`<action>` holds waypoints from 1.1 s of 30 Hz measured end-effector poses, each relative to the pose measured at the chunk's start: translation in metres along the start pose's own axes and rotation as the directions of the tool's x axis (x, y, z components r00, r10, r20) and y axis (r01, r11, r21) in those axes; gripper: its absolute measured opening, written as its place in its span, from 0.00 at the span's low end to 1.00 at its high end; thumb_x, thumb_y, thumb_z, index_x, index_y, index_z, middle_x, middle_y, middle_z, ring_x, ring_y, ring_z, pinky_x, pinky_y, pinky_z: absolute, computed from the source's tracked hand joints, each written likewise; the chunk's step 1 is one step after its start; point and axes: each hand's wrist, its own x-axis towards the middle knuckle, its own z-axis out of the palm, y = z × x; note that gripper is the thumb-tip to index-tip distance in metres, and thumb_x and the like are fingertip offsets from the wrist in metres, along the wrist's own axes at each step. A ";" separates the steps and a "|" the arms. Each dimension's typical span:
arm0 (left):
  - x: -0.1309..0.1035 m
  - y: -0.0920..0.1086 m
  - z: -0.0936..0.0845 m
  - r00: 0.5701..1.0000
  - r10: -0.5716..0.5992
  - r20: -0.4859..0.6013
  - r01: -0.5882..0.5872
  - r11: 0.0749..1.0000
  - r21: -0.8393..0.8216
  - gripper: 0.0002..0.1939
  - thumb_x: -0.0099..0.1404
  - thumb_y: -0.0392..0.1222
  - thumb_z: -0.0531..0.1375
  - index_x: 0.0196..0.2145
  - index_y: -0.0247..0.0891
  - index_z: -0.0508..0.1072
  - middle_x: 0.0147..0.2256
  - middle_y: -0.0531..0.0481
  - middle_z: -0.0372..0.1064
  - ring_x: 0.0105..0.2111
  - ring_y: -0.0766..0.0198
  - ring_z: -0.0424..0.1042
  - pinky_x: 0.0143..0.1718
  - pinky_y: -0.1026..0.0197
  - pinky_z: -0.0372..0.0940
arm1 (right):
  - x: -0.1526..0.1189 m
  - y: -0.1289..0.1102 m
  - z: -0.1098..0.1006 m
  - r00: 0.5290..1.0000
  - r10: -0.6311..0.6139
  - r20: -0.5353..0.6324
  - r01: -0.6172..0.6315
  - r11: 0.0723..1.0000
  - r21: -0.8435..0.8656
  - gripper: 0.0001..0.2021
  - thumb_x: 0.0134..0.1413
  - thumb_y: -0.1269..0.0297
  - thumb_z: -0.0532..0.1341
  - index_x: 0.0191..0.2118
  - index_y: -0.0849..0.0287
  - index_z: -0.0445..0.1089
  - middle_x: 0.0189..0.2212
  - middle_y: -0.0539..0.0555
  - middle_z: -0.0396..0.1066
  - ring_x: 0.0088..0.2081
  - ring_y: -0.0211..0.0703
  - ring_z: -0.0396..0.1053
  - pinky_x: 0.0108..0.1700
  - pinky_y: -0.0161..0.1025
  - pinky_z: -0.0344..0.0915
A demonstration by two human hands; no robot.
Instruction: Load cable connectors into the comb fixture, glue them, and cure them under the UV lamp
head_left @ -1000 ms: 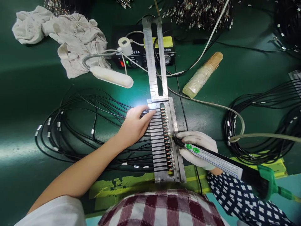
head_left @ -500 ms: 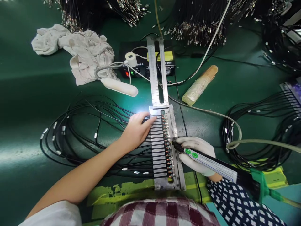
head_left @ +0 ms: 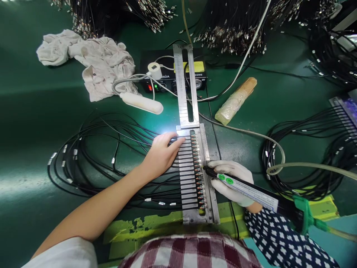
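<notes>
A metal fixture (head_left: 189,216) lies in front of me, with several black cables (head_left: 111,169) set side by side in its slots and their small metal ends in a row along its right part. My bare left hand (head_left: 164,150) rests at the fixture's upper left edge, its thumb and fingertips on the cables; whether it pinches one is hidden. In a white glove, my right hand (head_left: 232,180) grips a black dispensing pen (head_left: 251,193) with a green cap and hose. The pen's tip is beside the cable ends, about halfway down the row.
Behind the fixture sits a black control box (head_left: 145,82) under a slotted metal frame (head_left: 181,82). A white lamp (head_left: 142,103) shines at the left, near crumpled cloths (head_left: 107,56). A wrapped roll (head_left: 235,100), coiled cables (head_left: 275,178) and hoses lie to the right; cable bundles (head_left: 231,33) hang behind.
The pen in my right hand has shifted very slightly up and left along the row. My left hand stays on the cables.
</notes>
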 end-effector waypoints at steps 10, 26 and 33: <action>0.000 0.001 -0.002 1.000 -0.008 0.015 0.009 1.000 -0.015 0.17 0.71 0.36 0.53 0.54 0.31 0.72 0.52 0.37 0.63 0.50 0.51 0.65 0.48 0.49 0.63 | 0.000 0.001 -0.001 1.000 -0.006 0.006 0.006 1.000 0.006 0.11 0.49 0.69 0.69 0.39 0.61 0.69 0.41 0.55 0.76 0.42 0.41 0.76 0.45 0.38 0.73; 0.000 0.000 -0.001 1.000 0.014 0.002 -0.014 1.000 -0.007 0.17 0.71 0.36 0.53 0.54 0.31 0.72 0.52 0.36 0.63 0.51 0.51 0.65 0.48 0.50 0.62 | -0.003 0.001 -0.002 1.000 -0.016 0.006 0.016 1.000 0.025 0.11 0.50 0.69 0.69 0.39 0.61 0.70 0.40 0.57 0.76 0.41 0.42 0.76 0.43 0.38 0.74; 0.000 -0.001 0.000 1.000 0.013 -0.001 -0.013 1.000 -0.008 0.17 0.71 0.36 0.53 0.54 0.31 0.71 0.52 0.37 0.63 0.50 0.52 0.65 0.49 0.50 0.62 | -0.001 -0.002 -0.002 1.000 -0.008 0.018 0.008 1.000 0.001 0.10 0.50 0.68 0.69 0.39 0.60 0.69 0.40 0.55 0.76 0.41 0.41 0.76 0.44 0.37 0.73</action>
